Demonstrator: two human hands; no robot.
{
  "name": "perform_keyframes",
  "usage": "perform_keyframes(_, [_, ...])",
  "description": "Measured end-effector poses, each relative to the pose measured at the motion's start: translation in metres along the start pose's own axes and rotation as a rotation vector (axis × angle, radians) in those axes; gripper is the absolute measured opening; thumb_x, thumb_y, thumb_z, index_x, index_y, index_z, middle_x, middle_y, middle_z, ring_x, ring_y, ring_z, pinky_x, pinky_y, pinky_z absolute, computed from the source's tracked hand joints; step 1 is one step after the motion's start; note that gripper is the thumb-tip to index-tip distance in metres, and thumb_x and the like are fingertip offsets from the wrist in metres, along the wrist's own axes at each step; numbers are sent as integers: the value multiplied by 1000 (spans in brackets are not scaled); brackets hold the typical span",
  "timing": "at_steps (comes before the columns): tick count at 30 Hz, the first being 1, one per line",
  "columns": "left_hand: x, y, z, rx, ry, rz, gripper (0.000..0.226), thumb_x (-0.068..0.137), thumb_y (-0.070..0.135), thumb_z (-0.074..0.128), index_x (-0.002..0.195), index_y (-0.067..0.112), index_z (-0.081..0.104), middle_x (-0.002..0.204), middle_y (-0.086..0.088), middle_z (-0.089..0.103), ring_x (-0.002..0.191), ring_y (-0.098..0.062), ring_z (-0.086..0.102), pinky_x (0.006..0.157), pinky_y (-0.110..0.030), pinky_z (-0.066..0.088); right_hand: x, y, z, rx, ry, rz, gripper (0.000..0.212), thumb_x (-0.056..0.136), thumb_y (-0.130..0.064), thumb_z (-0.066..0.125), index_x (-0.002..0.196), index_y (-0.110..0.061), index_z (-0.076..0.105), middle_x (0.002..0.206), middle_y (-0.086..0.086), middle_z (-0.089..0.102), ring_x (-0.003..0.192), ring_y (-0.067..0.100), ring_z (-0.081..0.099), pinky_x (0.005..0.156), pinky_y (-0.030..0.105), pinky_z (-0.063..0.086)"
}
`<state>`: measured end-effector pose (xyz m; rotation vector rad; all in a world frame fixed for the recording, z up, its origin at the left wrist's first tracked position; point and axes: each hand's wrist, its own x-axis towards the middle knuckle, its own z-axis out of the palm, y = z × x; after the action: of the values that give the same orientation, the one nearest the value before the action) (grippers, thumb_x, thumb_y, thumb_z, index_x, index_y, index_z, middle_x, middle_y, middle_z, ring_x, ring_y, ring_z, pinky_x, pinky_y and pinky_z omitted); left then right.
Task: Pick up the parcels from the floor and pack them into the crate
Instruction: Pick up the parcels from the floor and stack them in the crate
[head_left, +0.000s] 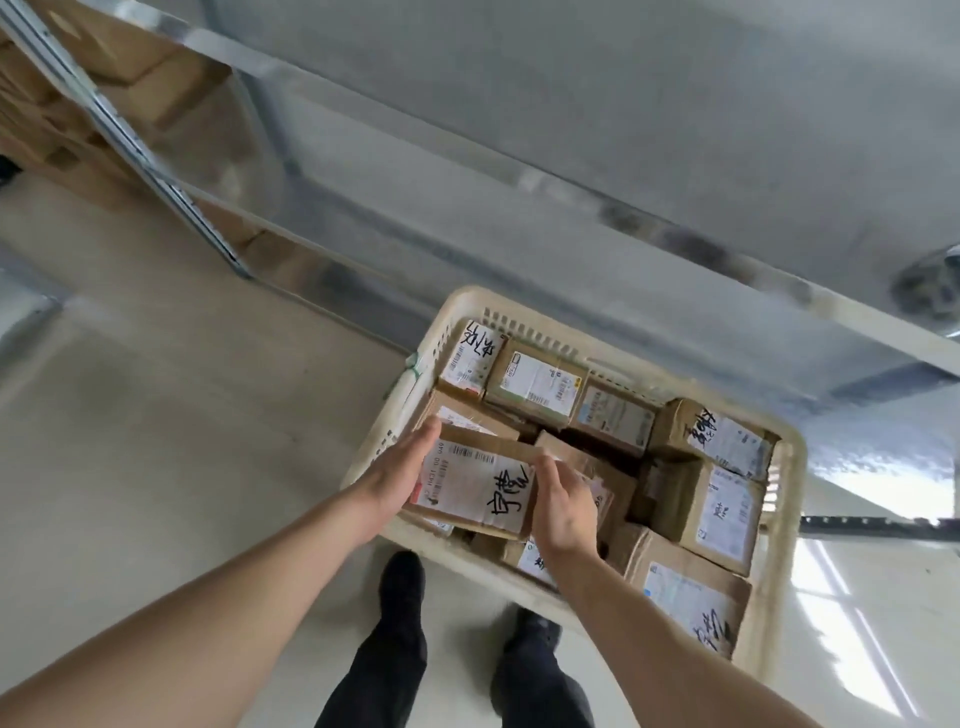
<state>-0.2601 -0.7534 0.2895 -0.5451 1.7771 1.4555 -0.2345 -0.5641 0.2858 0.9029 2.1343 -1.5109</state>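
The brown cardboard parcel with a white shipping label and black handwriting (475, 486) sits at the near-left corner of the cream perforated plastic crate (784, 519), on top of the other parcels and partly over the crate's near rim. Nearest the camera, two dark trouser legs end in two black shoes (402, 582) on the pale glossy floor (182, 467), just short of the crate. Both bare forearms reach forward from the bottom corners and converge on the parcel. The left hand (400, 475) lies along the parcel's left edge, fingers straight and together, pressing flat against it. The right hand (563, 506) grips the right edge, fingers curled over the top of the box and thumb side toward the label. So the parcel is held between the two hands, one flat, one curled.

The crate is nearly full. Besides the held parcel, about nine other brown cardboard parcels can be counted, most with white labels: three along the far wall, three down the right side, and some partly hidden under the hands. A dark gap shows near the middle.

Beyond the crate runs a grey metal shelf rack (519, 171), its lower board hanging over the crate's far edge. At far left, stacked brown cardboard boxes (78, 119) sit behind the rack's upright.
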Motion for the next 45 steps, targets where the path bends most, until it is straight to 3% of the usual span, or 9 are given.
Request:
perform_keyframes(9, [70, -59, -25, 96, -56, -88, 96, 64, 102, 23, 145, 51, 34, 157, 8, 36, 143, -25, 35, 116, -59, 24, 23, 59, 68, -5, 45, 153, 64, 81, -80, 35, 87, -24, 65, 92, 5, 71, 90, 29, 68, 86, 57, 56])
perform_keyframes(14, [87, -71, -28, 178, 86, -127, 110, 60, 101, 27, 142, 31, 49, 150, -24, 30, 136, -48, 33, 111, -62, 28, 34, 68, 86, 0, 24, 180, 51, 93, -70, 40, 80, -25, 61, 86, 0, 69, 87, 22, 66, 90, 52, 54])
perform_keyframes(16, [97, -82, -32, 209, 83, -157, 112, 56, 105, 25, 143, 37, 46, 155, -19, 25, 140, -45, 31, 113, -62, 27, 38, 70, 91, 12, 19, 194, 43, 100, -60, 41, 80, -26, 58, 84, -5, 65, 84, 14, 61, 92, 45, 51])
perform_keyframes(20, [109, -90, -37, 250, 14, -163, 120, 54, 106, 24, 153, 39, 27, 163, 6, 21, 148, -21, 23, 119, -52, 22, 47, 80, 101, -31, -20, 194, 47, 98, -65, 38, 85, -27, 62, 86, -9, 68, 94, 21, 64, 96, 45, 51])
perform_keyframes(24, [111, -84, -37, 315, -23, -181, 137, 41, 109, 20, 156, 34, 19, 165, 5, 9, 151, -21, 10, 119, -48, 15, 55, 87, 107, -71, -27, 210, 52, 105, -56, 35, 99, -19, 70, 92, -1, 69, 92, 22, 62, 90, 39, 51])
perform_keyframes(27, [120, -84, -38, 388, -30, -212, 131, 48, 106, 16, 157, 33, 16, 165, 1, 10, 150, -26, 14, 116, -49, 19, 62, 89, 110, -137, -5, 241, 54, 108, -47, 31, 76, -12, 56, 75, 5, 59, 73, 24, 54, 69, 35, 43])
perform_keyframes(31, [132, -83, -36, 508, -42, -288, 111, 75, 93, 16, 158, 22, -2, 165, -5, 7, 149, -31, 18, 114, -47, 26, 80, 96, 113, -166, 18, 279, 52, 107, -38, 38, 61, -15, 47, 66, 4, 56, 64, 22, 52, 62, 31, 39])
perform_keyframes(37, [146, -90, -33, 543, -15, -340, 108, 78, 88, 24, 158, 22, -6, 165, -2, -10, 151, -32, 3, 118, -51, 14, 95, 107, 125, -138, -24, 346, 36, 103, -26, 44, 73, -14, 60, 83, 10, 69, 85, 34, 69, 74, 45, 59])
perform_keyframes(45, [154, -104, -29, 558, 71, -305, 100, 82, 85, 29, 158, 26, 0, 166, -1, 0, 150, -33, 9, 117, -54, 15, 98, 116, 133, -85, -13, 344, 39, 104, -32, 43, 78, -9, 61, 73, 8, 64, 81, 40, 70, 74, 51, 58])
